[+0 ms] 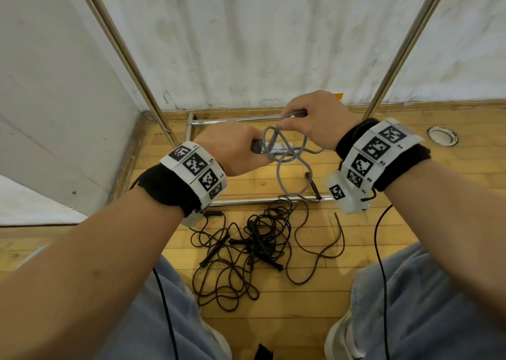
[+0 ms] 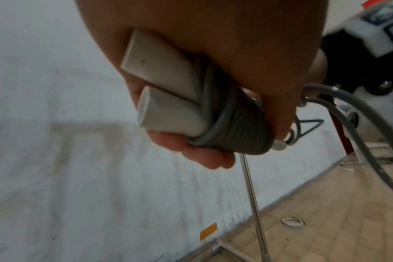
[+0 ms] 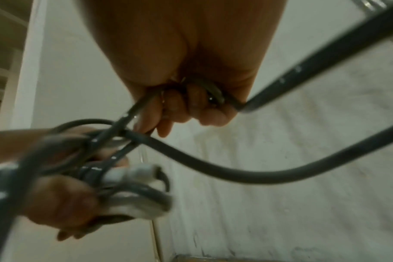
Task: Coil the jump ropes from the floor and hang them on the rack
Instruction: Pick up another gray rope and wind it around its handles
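Observation:
My left hand (image 1: 235, 147) grips the two white-and-grey handles (image 2: 166, 92) of a grey jump rope, held side by side with grey cord wound around their ribbed ends (image 2: 238, 127). My right hand (image 1: 309, 119) pinches the grey cord (image 1: 294, 113) just above and right of the left hand. Loose loops of that grey cord (image 1: 284, 154) hang between both hands; in the right wrist view the cord (image 3: 213, 170) sweeps across to the right. On the floor below lies a tangle of black jump ropes (image 1: 246, 250) with black handles.
The metal rack's two slanted uprights (image 1: 131, 67) (image 1: 405, 50) rise on either side, with its base bars (image 1: 238, 119) (image 1: 262, 199) on the wooden floor. A white wall stands behind. My knees in blue jeans (image 1: 410, 291) flank the black ropes. A round floor fitting (image 1: 442, 136) sits right.

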